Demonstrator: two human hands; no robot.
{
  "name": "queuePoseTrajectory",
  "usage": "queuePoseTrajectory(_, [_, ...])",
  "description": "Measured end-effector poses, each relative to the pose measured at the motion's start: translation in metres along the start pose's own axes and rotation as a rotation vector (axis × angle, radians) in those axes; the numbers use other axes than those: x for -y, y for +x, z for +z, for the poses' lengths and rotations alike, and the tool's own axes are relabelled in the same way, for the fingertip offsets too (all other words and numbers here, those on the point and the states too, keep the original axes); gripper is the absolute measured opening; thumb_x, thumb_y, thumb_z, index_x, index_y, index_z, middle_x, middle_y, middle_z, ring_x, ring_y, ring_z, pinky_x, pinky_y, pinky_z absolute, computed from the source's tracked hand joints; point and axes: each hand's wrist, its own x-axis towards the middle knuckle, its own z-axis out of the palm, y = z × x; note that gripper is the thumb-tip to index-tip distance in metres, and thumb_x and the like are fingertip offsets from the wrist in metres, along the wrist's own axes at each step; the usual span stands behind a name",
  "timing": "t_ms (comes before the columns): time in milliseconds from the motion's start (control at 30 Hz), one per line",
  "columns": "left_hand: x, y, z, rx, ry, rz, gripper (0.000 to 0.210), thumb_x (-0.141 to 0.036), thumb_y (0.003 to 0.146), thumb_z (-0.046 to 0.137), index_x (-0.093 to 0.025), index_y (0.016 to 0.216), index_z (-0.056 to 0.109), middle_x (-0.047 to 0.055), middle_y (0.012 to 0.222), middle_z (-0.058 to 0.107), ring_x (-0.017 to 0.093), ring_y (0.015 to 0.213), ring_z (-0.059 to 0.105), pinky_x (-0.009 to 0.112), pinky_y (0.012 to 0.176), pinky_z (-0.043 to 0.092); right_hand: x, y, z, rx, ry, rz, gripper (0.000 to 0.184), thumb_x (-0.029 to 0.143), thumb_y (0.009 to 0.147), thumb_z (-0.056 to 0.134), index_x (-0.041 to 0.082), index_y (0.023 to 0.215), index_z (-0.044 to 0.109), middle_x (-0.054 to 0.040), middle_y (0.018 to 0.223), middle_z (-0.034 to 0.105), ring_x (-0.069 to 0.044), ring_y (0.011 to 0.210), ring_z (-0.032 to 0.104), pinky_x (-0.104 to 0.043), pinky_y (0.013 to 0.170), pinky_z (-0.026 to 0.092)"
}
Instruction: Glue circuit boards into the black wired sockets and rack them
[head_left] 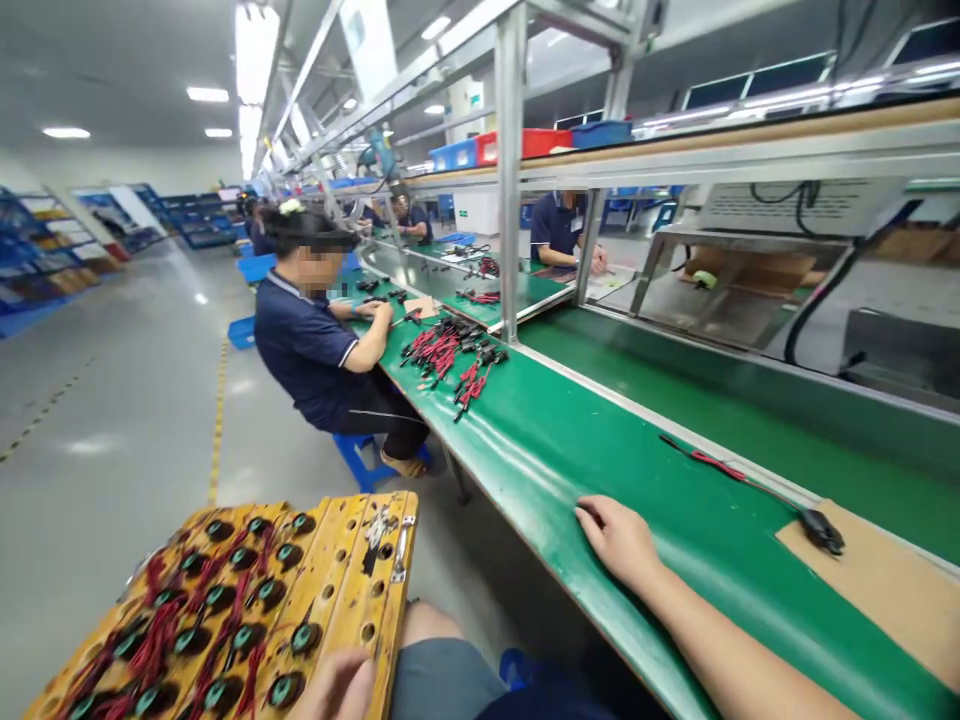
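Green matting covers the counter [540, 440], and the person's right hand [616, 540] lies flat on it near the front edge, fingers loosely together, holding nothing. The left hand [341, 685] shows only in part at the bottom of the view, resting against the near edge of a yellow wooden tray [375, 590]; how far it is closed cannot be told. The tray sits at the person's left, off the counter, its round holes filled with small green-faced parts [244, 635] trailing red wires.

A single red-wired lead [750, 480] with a black end lies well apart from the right hand, across the counter, its black end on a brown cardboard sheet [885, 590]. Lifting parts from the tray would likely go best one at a time and by the body, since the red wires lie tangled over one another and could drag a neighbour out.

Further along the counter a heap of red and black leads [450, 355] lies beside a seated co-worker [315, 340] in a dark polo shirt on a blue stool. Metal uprights carry a shelf with blue and red bins [517, 148]. Grey polished floor runs off to the left under strip lights, with blue racks along the far wall.
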Motion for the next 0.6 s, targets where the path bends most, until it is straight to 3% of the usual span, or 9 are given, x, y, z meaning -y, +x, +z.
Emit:
queuePoseTrajectory(67, [-0.027, 0.033, 0.027, 0.202, 0.077, 0.180, 0.031, -0.042, 0.063, 0.083, -0.034, 0.092, 0.078, 0.008, 0.097, 0.079, 0.039, 0.100, 0.073, 0.048, 0.087, 0.061, 0.004, 0.006, 0.006, 0.021, 0.034, -0.004, 0.030, 0.036, 0.098, 0.050, 0.021, 0.105, 0.074, -0.0085, 0.096, 0.078, -0.024, 0.087, 0.073, -0.035, 0.081, 0.054])
queuePoseTrajectory(100, [-0.042, 0.054, 0.051, 0.335, 0.178, 0.345, 0.031, -0.043, 0.070, 0.080, -0.031, 0.098, 0.078, 0.010, 0.106, 0.077, 0.037, 0.105, 0.071, 0.047, 0.095, 0.058, 0.005, 0.009, 0.008, 0.024, 0.050, -0.003, 0.029, 0.035, 0.098, 0.050, 0.021, 0.106, 0.074, -0.0077, 0.093, 0.078, -0.023, 0.084, 0.073, -0.034, 0.079, 0.053])
queuePoseTrajectory(133, [-0.058, 0.076, 0.081, 0.437, 0.300, 0.537, 0.035, -0.043, 0.079, 0.073, -0.027, 0.110, 0.077, 0.013, 0.117, 0.075, 0.035, 0.114, 0.068, 0.046, 0.103, 0.054, 0.007, 0.012, 0.009, 0.023, 0.065, 0.000, 0.029, 0.034, 0.099, 0.049, 0.020, 0.107, 0.074, -0.0071, 0.091, 0.078, -0.022, 0.082, 0.073, -0.033, 0.077, 0.052])
queuePoseTrajectory(200, [-0.090, 0.126, 0.151, 0.469, 0.652, 0.824, 0.048, -0.040, 0.090, 0.060, -0.022, 0.135, 0.065, 0.015, 0.143, 0.062, 0.033, 0.136, 0.055, 0.045, 0.115, 0.043, 0.007, 0.016, 0.009, 0.014, 0.094, 0.007, 0.029, 0.032, 0.100, 0.048, 0.020, 0.107, 0.073, -0.0058, 0.085, 0.077, -0.021, 0.077, 0.072, -0.032, 0.073, 0.051])
queuePoseTrajectory(300, [-0.128, 0.202, 0.246, 0.391, 0.792, 0.863, 0.066, -0.036, 0.085, 0.068, -0.018, 0.147, 0.054, 0.018, 0.165, 0.034, 0.040, 0.153, 0.029, 0.054, 0.123, 0.026, 0.005, 0.017, 0.008, 0.003, 0.135, 0.013, 0.028, 0.031, 0.100, 0.047, 0.020, 0.108, 0.072, -0.0032, 0.078, 0.075, -0.019, 0.070, 0.071, -0.029, 0.069, 0.049])
queuePoseTrajectory(367, [-0.143, 0.246, 0.287, 0.304, 0.870, 0.819, 0.074, -0.037, 0.085, 0.068, -0.016, 0.152, 0.047, 0.022, 0.170, 0.021, 0.048, 0.155, 0.015, 0.065, 0.121, 0.018, 0.005, 0.017, 0.009, -0.005, 0.159, 0.019, 0.027, 0.030, 0.100, 0.048, 0.021, 0.108, 0.072, -0.0022, 0.077, 0.074, -0.018, 0.068, 0.070, -0.029, 0.067, 0.048])
queuePoseTrajectory(467, [-0.151, 0.294, 0.319, 0.211, 0.978, 0.755, 0.082, -0.048, 0.087, 0.066, -0.013, 0.156, 0.040, 0.028, 0.169, 0.014, 0.057, 0.152, 0.010, 0.075, 0.115, 0.014, 0.006, 0.017, 0.012, -0.021, 0.190, 0.016, 0.024, 0.028, 0.100, 0.048, 0.023, 0.106, 0.071, -0.0024, 0.078, 0.074, -0.019, 0.068, 0.070, -0.029, 0.067, 0.048])
queuePoseTrajectory(600, [-0.156, 0.330, 0.344, 0.208, 1.075, 0.753, 0.090, -0.062, 0.086, 0.062, -0.022, 0.161, 0.033, 0.024, 0.170, 0.014, 0.054, 0.152, 0.017, 0.070, 0.116, 0.022, 0.003, 0.019, 0.019, -0.045, 0.182, -0.040, 0.021, 0.024, 0.097, 0.048, 0.024, 0.097, 0.069, -0.0017, 0.074, 0.072, -0.018, 0.063, 0.069, -0.028, 0.060, 0.045])
